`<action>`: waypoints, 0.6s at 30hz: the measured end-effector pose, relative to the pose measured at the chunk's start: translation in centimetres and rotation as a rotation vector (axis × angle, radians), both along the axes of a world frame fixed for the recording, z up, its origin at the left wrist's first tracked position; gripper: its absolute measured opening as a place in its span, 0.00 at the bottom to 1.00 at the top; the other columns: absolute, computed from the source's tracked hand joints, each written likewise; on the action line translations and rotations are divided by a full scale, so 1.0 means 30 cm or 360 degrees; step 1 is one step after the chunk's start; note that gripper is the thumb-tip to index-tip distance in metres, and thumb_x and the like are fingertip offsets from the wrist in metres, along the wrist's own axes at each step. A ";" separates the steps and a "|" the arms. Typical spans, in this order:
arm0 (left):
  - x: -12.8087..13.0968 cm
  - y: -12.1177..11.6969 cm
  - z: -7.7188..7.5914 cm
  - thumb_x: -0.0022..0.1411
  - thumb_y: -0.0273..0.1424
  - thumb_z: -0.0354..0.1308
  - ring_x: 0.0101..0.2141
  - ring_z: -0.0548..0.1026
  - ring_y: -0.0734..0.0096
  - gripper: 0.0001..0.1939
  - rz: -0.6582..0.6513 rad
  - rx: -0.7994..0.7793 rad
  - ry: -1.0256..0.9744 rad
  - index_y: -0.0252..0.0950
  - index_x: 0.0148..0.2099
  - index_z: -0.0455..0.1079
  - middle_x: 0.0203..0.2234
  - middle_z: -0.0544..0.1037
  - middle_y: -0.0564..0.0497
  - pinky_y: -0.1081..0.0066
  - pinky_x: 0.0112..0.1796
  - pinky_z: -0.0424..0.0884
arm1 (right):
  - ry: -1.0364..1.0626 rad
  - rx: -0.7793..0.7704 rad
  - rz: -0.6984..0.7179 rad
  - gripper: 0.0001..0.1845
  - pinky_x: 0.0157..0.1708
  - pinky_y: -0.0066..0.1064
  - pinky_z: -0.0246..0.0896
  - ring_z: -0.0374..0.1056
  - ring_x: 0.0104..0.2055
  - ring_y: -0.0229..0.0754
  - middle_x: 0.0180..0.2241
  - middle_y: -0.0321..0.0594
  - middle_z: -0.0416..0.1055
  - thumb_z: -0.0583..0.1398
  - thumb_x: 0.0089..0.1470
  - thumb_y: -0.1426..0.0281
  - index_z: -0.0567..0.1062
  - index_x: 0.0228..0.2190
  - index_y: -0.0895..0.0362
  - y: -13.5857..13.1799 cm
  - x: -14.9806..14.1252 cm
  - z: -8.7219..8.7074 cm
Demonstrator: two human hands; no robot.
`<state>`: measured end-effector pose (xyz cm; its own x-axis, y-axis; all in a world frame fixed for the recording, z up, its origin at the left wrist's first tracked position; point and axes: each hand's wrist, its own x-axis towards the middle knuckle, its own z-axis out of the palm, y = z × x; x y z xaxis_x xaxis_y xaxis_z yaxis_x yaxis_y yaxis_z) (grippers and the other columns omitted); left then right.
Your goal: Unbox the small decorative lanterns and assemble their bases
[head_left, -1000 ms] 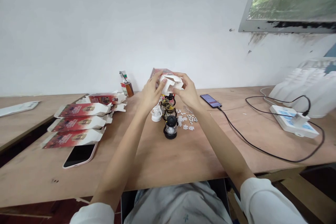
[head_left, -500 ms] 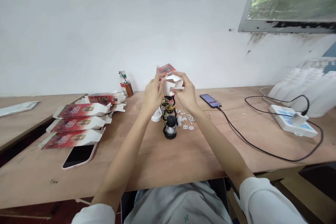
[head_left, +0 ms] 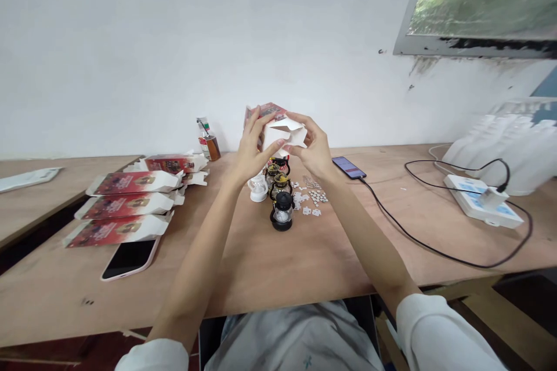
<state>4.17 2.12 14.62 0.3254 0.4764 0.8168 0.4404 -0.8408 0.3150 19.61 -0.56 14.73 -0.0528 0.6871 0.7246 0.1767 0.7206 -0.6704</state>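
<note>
Between my hands, raised over the middle of the table, is a red and white cardboard box point(head_left: 277, 134) with its white end flaps turned toward me and partly folded in. My left hand point(head_left: 255, 148) grips its left side, the thumb on a flap. Round the right side curl the fingers of my right hand point(head_left: 314, 148), its thumb also at the flaps. Beneath stand several small lanterns in a row, a black lantern point(head_left: 282, 211) nearest me and a white lantern point(head_left: 258, 188) to the left. Small white pieces point(head_left: 318, 196) lie to their right.
Several red boxes point(head_left: 124, 204) lie at the left, partly over a phone point(head_left: 130, 258). A bottle point(head_left: 209, 140) stands by the wall. On the right, a cable runs from another phone point(head_left: 349, 167) to a power strip point(head_left: 483, 200), near white plastic items point(head_left: 507, 148).
The box has turned in my hands, so its flapped end faces me more and its red side has shifted left. Its flaps are folded further inward, and my left thumb has moved onto them.
</note>
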 end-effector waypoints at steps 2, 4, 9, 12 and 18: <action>0.019 -0.005 -0.006 0.61 0.49 0.48 0.64 0.47 0.58 0.27 0.0035 0.0059 -0.0056 0.43 0.58 0.56 0.62 0.55 0.44 0.50 0.61 0.45 | 0.0022 0.0012 0.0009 0.30 0.53 0.41 0.63 0.63 0.55 0.44 0.54 0.33 0.65 0.59 0.43 0.78 0.66 0.49 0.47 0.003 0.003 0.002; 0.043 -0.010 -0.016 0.62 0.50 0.45 0.64 0.48 0.58 0.26 0.0081 0.0105 -0.0119 0.43 0.58 0.56 0.62 0.55 0.43 0.50 0.61 0.44 | 0.0048 0.0009 0.0009 0.30 0.54 0.41 0.62 0.62 0.55 0.44 0.54 0.33 0.65 0.59 0.43 0.78 0.66 0.49 0.47 0.007 0.003 0.001; 0.089 -0.015 -0.043 0.63 0.51 0.39 0.64 0.47 0.56 0.27 0.0172 0.0164 -0.0223 0.44 0.58 0.53 0.62 0.54 0.44 0.47 0.61 0.41 | 0.0294 -0.0099 -0.0058 0.32 0.53 0.41 0.62 0.61 0.56 0.45 0.55 0.39 0.64 0.60 0.43 0.73 0.61 0.52 0.49 0.033 -0.023 -0.028; 0.092 -0.014 -0.050 0.64 0.50 0.39 0.65 0.42 0.57 0.25 0.0211 0.0209 -0.0238 0.46 0.59 0.52 0.63 0.52 0.46 0.45 0.60 0.41 | 0.0439 -0.0270 0.0024 0.28 0.49 0.40 0.66 0.66 0.51 0.44 0.50 0.45 0.68 0.59 0.45 0.67 0.63 0.50 0.54 0.045 -0.049 -0.048; 0.085 0.001 -0.056 0.64 0.49 0.40 0.65 0.39 0.59 0.24 0.0206 0.0240 -0.0174 0.48 0.59 0.52 0.63 0.51 0.48 0.45 0.61 0.40 | 0.0477 -0.0428 0.0293 0.24 0.42 0.40 0.70 0.71 0.40 0.45 0.41 0.43 0.74 0.61 0.41 0.65 0.69 0.43 0.57 0.021 -0.058 -0.040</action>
